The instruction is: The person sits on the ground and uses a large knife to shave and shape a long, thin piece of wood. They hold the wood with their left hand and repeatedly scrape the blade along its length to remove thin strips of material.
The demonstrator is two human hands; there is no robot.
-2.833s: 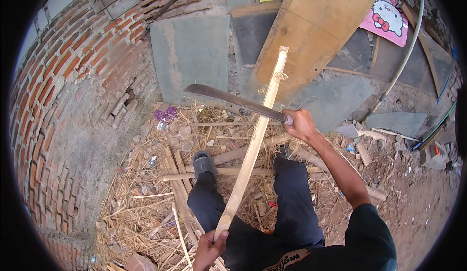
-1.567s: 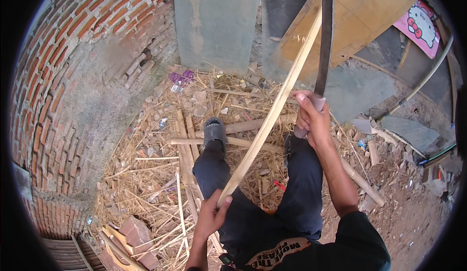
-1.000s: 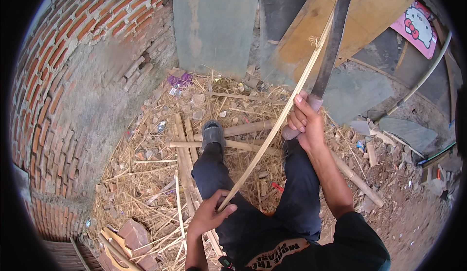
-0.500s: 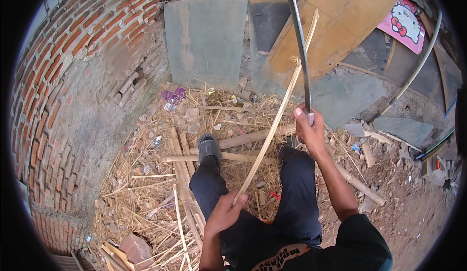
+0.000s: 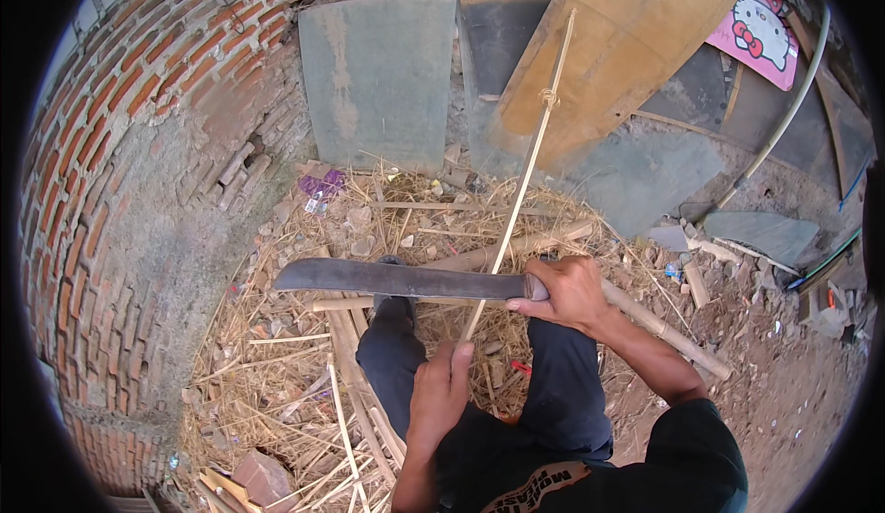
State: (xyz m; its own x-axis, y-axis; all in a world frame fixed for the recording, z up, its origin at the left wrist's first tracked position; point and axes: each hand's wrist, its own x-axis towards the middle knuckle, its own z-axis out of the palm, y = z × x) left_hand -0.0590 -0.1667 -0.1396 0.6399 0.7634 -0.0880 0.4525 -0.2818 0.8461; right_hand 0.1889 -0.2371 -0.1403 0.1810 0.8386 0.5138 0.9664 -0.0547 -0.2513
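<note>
A machete with a broad dark blade lies level across the view, its tip toward the left. My right hand is closed round its handle. The blade crosses over a long, thin bamboo strip; whether they touch I cannot tell. My left hand grips the near end of the strip, thumb along it. From there the strip slants away, up and to the right, with a knotty node toward its far end. Below the blade are my legs and my sandalled feet, the left foot partly hidden by it.
Bamboo poles, split strips and straw shavings cover the ground. A brick wall rises at left. Grey panels and a brown board lean at the back. A reddish block lies at lower left.
The machete has swung from upright to level, its tip now pointing left across the bamboo strip. My right hand has turned and come lower. The strip's far end has shifted slightly left.
</note>
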